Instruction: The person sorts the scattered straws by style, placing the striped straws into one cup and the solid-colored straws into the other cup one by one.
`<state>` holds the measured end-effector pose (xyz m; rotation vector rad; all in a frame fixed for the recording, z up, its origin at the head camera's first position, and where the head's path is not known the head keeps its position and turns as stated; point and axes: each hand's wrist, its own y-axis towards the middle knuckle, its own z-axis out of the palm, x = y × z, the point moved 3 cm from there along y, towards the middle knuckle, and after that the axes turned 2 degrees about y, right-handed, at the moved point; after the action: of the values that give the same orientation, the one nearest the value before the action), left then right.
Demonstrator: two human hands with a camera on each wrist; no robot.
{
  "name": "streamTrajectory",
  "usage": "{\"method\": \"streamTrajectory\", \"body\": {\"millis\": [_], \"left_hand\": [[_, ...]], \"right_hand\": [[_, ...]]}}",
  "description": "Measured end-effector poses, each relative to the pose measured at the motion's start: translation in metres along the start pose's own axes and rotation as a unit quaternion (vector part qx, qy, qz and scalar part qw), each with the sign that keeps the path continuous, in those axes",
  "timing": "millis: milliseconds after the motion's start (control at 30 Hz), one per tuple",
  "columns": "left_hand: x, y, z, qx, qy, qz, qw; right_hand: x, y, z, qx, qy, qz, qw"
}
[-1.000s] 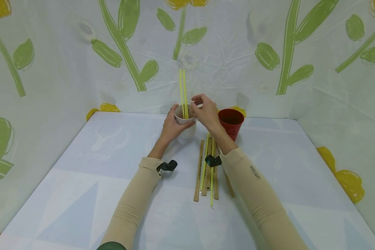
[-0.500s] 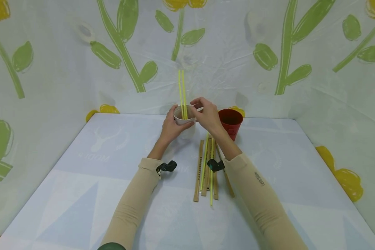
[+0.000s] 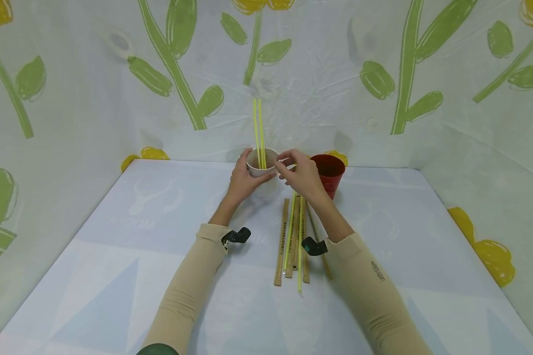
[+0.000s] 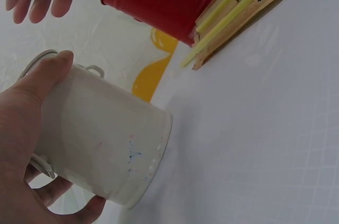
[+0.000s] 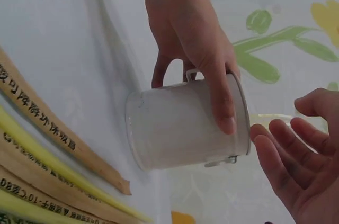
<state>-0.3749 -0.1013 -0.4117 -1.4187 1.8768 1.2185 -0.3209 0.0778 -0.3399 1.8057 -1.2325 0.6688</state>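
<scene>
At the white cup point(image 4: 106, 134), left hand point(image 3: 243, 180) grips; right hand point(image 3: 303, 173) hovers, fingers point(image 5: 286, 136) loosely bent.

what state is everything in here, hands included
white metal bucket with handles, upright, top open
left hand, gripping the bucket
right hand, holding nothing visible
red round cup, upright, top open
slim yellow straws in bucket, standing
other yellow straws on pale table, lying
brown paper-wrapped straws, lying

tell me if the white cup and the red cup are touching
Apart: the left wrist view shows backdrop and tabletop between the white cup and the red cup.
</scene>
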Motion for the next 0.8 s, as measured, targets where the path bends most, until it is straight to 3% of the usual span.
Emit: {"method": "streamTrajectory", "body": {"millis": [267, 533, 800], "left_hand": [[-0.001, -0.001, 0.001, 0.000, -0.003, 0.000, 1.0000], [-0.001, -0.002, 0.000, 0.006, -0.003, -0.006, 1.0000], [-0.002, -0.001, 0.000, 0.006, -0.001, -0.013, 0.9999]], "right_hand": [[-0.006, -0.012, -0.005, 0.006, 0.006, 0.014, 0.9999], [-0.017, -0.020, -0.008, 0.025, -0.007, 0.060, 0.9979], [-0.023, -0.022, -0.010, 0.071, -0.031, 0.103, 0.9916]]}}
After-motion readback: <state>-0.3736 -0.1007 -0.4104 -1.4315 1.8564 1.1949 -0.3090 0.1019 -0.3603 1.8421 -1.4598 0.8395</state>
